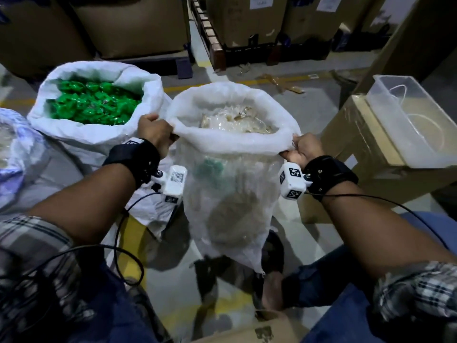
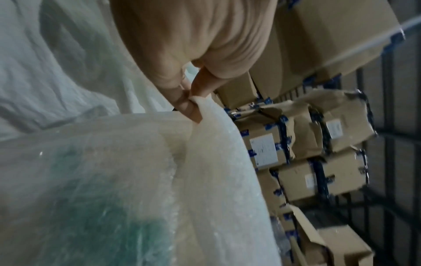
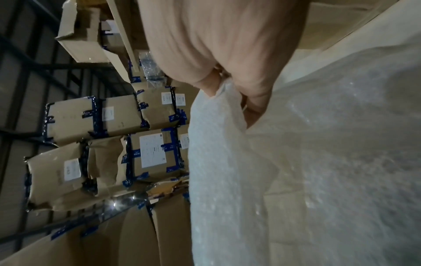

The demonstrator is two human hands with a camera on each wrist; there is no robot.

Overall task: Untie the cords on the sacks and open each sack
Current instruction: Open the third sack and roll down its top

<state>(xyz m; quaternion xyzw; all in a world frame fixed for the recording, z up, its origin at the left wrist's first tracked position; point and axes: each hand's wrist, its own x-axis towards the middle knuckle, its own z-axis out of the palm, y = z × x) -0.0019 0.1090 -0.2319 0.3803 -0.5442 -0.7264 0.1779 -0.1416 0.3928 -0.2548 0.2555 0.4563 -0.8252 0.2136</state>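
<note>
Stacked cardboard cartons [image 1: 138, 23] along twelve o'clock, shelving behind. Nearer, at ten o'clock, a white sack of green packets [image 1: 94, 102], mouth already rolled wide. At nine o'clock, the edge of another sack [image 1: 12, 149], mouth not readable from here. At three o'clock, a clear plastic bin [image 1: 405, 120] atop a brown carton, a loose white cord [image 1: 400, 91] lying inside.

Dead centre, the translucent sack [image 1: 230, 189], upright, long axis vertical, mouth gaping and rim folded outward, pale wrapped contents showing at the top. No cord visible at its neck; judged untied.

Left hand [image 1: 154, 131] at the rim's nine o'clock, fingers [image 2: 187, 106] curled and pinching the folded edge. Right hand [image 1: 303, 148] at the rim's three o'clock, likewise clamped onto the fold, thumb and fingers wrapped around bunched plastic in the wrist view.

Rim stretched straight across between the two hands, both equally near. Probably next: rolling the fold further down, pulling apart along that nine-to-three line. Risk, as a judgement: thin film tearing or the sack tipping toward six o'clock.
</note>
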